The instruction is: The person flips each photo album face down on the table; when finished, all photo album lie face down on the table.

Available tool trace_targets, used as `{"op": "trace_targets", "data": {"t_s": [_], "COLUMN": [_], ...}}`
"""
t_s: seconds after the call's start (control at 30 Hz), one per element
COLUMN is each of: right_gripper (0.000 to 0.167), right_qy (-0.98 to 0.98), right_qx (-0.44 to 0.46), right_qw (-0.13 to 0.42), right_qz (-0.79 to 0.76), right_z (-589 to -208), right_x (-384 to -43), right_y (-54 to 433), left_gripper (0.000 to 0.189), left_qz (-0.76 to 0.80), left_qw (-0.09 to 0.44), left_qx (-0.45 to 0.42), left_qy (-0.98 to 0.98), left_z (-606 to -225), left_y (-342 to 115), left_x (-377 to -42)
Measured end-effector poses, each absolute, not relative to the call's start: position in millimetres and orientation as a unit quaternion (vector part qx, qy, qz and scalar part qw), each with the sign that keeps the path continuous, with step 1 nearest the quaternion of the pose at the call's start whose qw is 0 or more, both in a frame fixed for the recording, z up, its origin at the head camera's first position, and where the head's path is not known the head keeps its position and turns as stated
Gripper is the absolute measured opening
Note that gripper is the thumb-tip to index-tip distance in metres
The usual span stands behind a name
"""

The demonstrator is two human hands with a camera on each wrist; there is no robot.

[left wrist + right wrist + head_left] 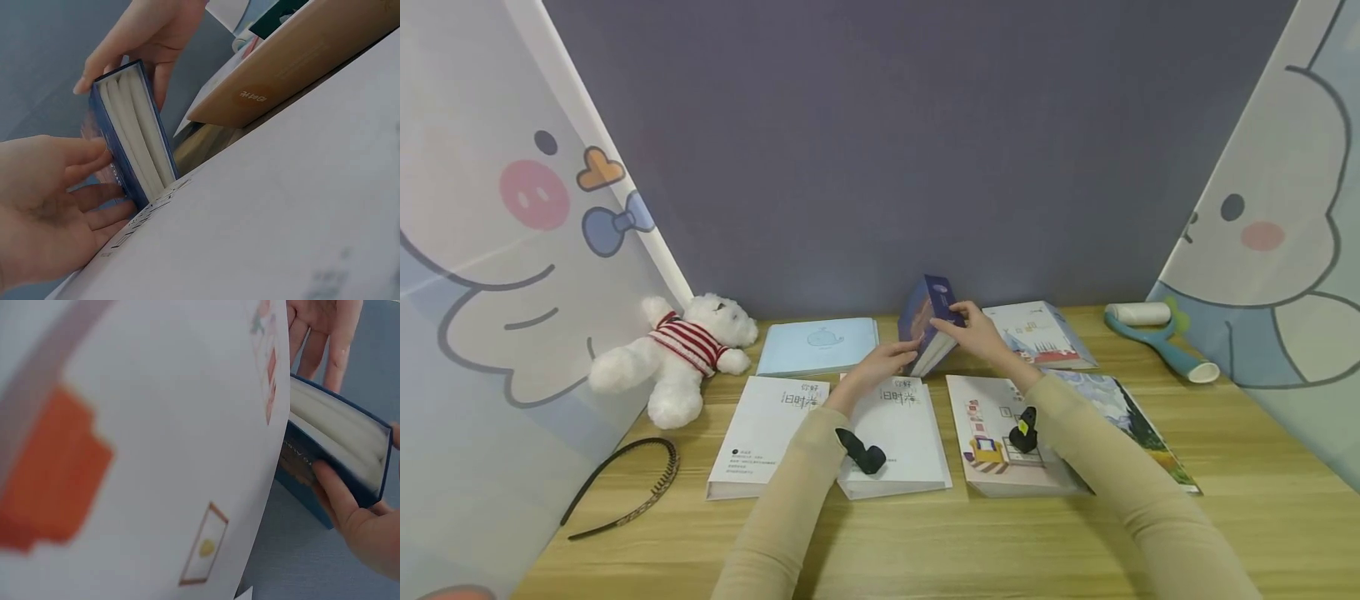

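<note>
A dark blue photo album [940, 293] stands tilted at the back middle, its pale page edges facing me. My right hand [983, 335] grips its right upper part, thumb on one cover and fingers round the other, as the right wrist view shows. Against the opposite cover rest the fingers of my left hand [877, 368], loosely extended with the palm turned to the album [134, 134]. Just in front lies a white album [895, 433] with Chinese lettering, which hides the blue album's lower end in the left wrist view.
Around the hands lie another white album [763, 437], a pink-pictured album [1000, 417], a painting-covered book [1120, 417], a light-blue whale album [805, 350] and a castle-pictured album [1037, 333]. A plush bear [685, 350] and headband [662, 483] are left, a lint roller [1165, 342] right.
</note>
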State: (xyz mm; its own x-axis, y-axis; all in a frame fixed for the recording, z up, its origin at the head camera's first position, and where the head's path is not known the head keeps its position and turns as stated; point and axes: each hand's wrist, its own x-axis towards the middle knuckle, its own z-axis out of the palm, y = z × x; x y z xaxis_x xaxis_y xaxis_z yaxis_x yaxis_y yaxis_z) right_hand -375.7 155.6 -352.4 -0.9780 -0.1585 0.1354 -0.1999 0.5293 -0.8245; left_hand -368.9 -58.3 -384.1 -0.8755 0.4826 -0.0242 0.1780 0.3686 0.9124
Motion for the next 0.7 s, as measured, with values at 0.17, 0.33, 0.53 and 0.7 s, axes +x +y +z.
{"op": "trace_targets", "data": {"t_s": [0.17,0.33,0.53,0.7], "right_gripper": [0.088,0.088,0.081,0.068], "right_qy": [-0.878,-0.902,-0.922,-0.930], "right_qx": [0.089,0.078,0.085,0.090], "right_qw": [0.007,0.008,0.003,-0.004], "right_qz": [0.470,0.424,0.378,0.357], "right_z": [-351.7,-351.5,-355.4,-358.9], "right_x": [-376.0,-374.5,-375.5,-376.7], "right_y": [161.1,165.4,173.0,180.5], "left_gripper": [0.044,0.043,0.042,0.044], "left_qz": [0.511,0.505,0.494,0.469], "left_qw": [0.138,0.133,0.135,0.125], "left_qx": [0.190,0.190,0.188,0.209], "left_qy": [0.827,0.831,0.838,0.849], "left_z": [-385.4,-385.7,-385.0,-383.4], "left_y": [-57.0,-56.5,-57.1,-58.3], "left_x": [-371.3,-372.1,-370.3,-366.6]}}
